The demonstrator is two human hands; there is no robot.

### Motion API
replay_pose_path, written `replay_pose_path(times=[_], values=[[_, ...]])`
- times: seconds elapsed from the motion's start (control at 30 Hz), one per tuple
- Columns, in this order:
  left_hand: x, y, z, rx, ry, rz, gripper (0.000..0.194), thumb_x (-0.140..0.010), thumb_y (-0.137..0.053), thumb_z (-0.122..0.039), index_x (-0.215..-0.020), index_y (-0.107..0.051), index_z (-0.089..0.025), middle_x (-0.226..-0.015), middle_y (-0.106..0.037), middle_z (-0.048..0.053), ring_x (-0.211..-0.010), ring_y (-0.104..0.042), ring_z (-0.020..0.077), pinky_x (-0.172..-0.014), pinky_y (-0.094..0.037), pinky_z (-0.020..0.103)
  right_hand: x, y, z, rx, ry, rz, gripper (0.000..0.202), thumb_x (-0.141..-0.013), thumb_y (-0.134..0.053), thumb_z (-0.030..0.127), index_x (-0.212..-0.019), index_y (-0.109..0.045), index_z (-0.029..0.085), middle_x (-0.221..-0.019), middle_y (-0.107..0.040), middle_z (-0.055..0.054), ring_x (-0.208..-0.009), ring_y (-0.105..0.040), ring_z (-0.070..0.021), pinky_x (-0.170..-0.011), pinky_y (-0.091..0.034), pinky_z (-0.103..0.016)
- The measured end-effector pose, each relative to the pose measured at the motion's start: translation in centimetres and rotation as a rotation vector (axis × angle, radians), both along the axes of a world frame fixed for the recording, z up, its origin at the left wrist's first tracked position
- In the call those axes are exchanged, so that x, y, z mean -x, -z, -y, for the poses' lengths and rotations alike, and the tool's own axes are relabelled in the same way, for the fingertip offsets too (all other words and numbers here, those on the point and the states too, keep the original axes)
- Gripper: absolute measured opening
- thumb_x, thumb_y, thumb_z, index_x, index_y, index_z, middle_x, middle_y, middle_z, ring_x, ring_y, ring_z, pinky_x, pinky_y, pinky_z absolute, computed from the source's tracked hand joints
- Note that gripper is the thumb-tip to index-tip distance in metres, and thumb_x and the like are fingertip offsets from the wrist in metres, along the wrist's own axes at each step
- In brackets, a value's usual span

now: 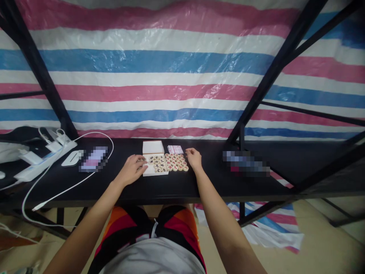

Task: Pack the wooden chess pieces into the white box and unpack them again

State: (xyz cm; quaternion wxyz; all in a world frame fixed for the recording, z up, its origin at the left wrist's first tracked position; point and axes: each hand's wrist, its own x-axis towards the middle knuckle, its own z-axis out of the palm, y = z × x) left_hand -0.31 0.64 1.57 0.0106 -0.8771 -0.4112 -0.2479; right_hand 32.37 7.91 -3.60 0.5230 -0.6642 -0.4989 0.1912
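"Head cam: big striped sheet (159, 91) behind the white box (148, 171), black table (212, 186) under it. What's with the hands?"

"Left hand (133, 167) is at the box's left side, fingers loosely parted over it, maybe to steady it or get at what's inside. Right hand (194, 158) is off to the box's right, fingers curled in; can't tell if it's pinching anything."

"And the lid (153, 147)?"

"Just behind the box, probably parked out of the way. Pinkish paper (174, 149) is behind-right."

"Pieces?"

"Round, pale, chunky discs. Dark-marked pieces (156, 165) sit inside the box, mostly toward its right; red-marked pieces (175, 168) are rowed up just right of it, I'd guess to keep the colours apart."
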Motion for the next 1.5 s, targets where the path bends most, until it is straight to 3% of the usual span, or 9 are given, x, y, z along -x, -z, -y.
replay_pose_path(times=[0.17,0.27,0.37,0.57,0.87,1.03,1.13,1.3,1.5], values=[[2.3,0.1,-1.3,0.017,-0.354,0.143,0.047,-0.093,-0.028,-0.039,-0.092,-0.070,-0.018,-0.098,-0.063,0.007,-0.095,-0.057,0.0205,-0.091,-0.041,0.034,-0.1,0.2,-0.2,0.001,-0.001,0.006,0.025,-0.072,-0.047,0.029,-0.086,-0.065,0.019,-0.081,-0.068,-0.002,-0.063,-0.062,-0.0140,-0.068,-0.045,-0.026],[2.7,0.7,-1.6,0.077,-0.428,0.037,0.041,-0.090,-0.034,-0.037,-0.086,-0.070,-0.019,-0.095,-0.063,0.007,-0.091,-0.058,0.0216,-0.086,-0.043,0.034,-0.2,0.2,-0.2,0.002,-0.002,0.005,0.025,-0.072,-0.047,0.028,-0.086,-0.065,0.019,-0.080,-0.068,-0.002,-0.062,-0.061,-0.0139,-0.068,-0.045,-0.026],[2.6,1.2,-1.6,0.156,-0.385,-0.003,0.031,-0.087,-0.040,-0.034,-0.085,-0.069,-0.021,-0.101,-0.060,0.006,-0.093,-0.057,0.0216,-0.083,-0.045,0.034,-0.1,0.2,-0.2,0.004,-0.005,0.010,0.025,-0.071,-0.047,0.029,-0.086,-0.065,0.019,-0.077,-0.068,-0.002,-0.062,-0.061,-0.0142,-0.068,-0.045,-0.027],[2.6,1.7,-1.6,0.217,-0.344,0.102,0.022,-0.083,-0.044,-0.028,-0.096,-0.061,-0.022,-0.105,-0.056,0.004,-0.095,-0.058,0.0199,-0.081,-0.047,0.032,-0.2,0.3,-0.2,0.006,-0.004,0.011,0.025,-0.071,-0.047,0.029,-0.085,-0.065,0.019,-0.077,-0.068,-0.002,-0.063,-0.060,-0.0143,-0.068,-0.045,-0.026],[2.8,2.3,-2.2,0.223,-0.295,0.174,0.035,-0.081,-0.043,-0.021,-0.115,-0.053,-0.020,-0.115,-0.051,0.007,-0.097,-0.058,0.0196,-0.088,-0.047,0.035,-0.2,0.4,-0.3,0.002,-0.020,0.009,0.026,-0.071,-0.047,0.030,-0.086,-0.065,0.019,-0.080,-0.068,-0.003,-0.062,-0.060,-0.0137,-0.067,-0.045,-0.026],[2.8,2.7,-2.5,0.189,-0.330,0.110,0.041,-0.081,-0.044,-0.023,-0.121,-0.052,-0.020,-0.130,-0.045,0.010,-0.117,-0.049,0.0235,-0.098,-0.041,0.038,-0.2,0.4,-0.4,-0.002,-0.011,0.024,0.026,-0.071,-0.047,0.030,-0.086,-0.065,0.019,-0.081,-0.068,-0.003,-0.064,-0.060,-0.0140,-0.068,-0.046,-0.027],[2.8,2.9,-2.7,0.172,-0.312,0.056,0.043,-0.082,-0.043,-0.022,-0.124,-0.052,-0.017,-0.130,-0.049,0.012,-0.121,-0.045,0.0256,-0.102,-0.037,0.042,-0.2,0.5,-0.4,0.004,-0.009,0.023,0.025,-0.071,-0.047,0.029,-0.086,-0.065,0.019,-0.081,-0.068,-0.003,-0.063,-0.060,-0.0139,-0.068,-0.046,-0.027],[2.8,2.8,-2.9,0.167,-0.278,0.030,0.038,-0.083,-0.040,-0.020,-0.116,-0.059,-0.015,-0.122,-0.058,0.011,-0.111,-0.052,0.0241,-0.100,-0.039,0.039,-0.2,0.4,-0.4,0.014,-0.014,0.023,0.025,-0.072,-0.047,0.029,-0.086,-0.065,0.020,-0.081,-0.068,-0.003,-0.064,-0.061,-0.0142,-0.069,-0.045,-0.027],[2.9,3.0,-3.0,0.170,-0.276,0.069,0.036,-0.086,-0.041,-0.028,-0.111,-0.062,-0.014,-0.116,-0.059,0.012,-0.106,-0.054,0.0246,-0.098,-0.041,0.039,-0.1,0.4,-0.3,0.016,-0.013,0.029,0.025,-0.072,-0.047,0.030,-0.086,-0.065,0.020,-0.082,-0.068,-0.003,-0.065,-0.060,-0.0144,-0.070,-0.045,-0.027]])
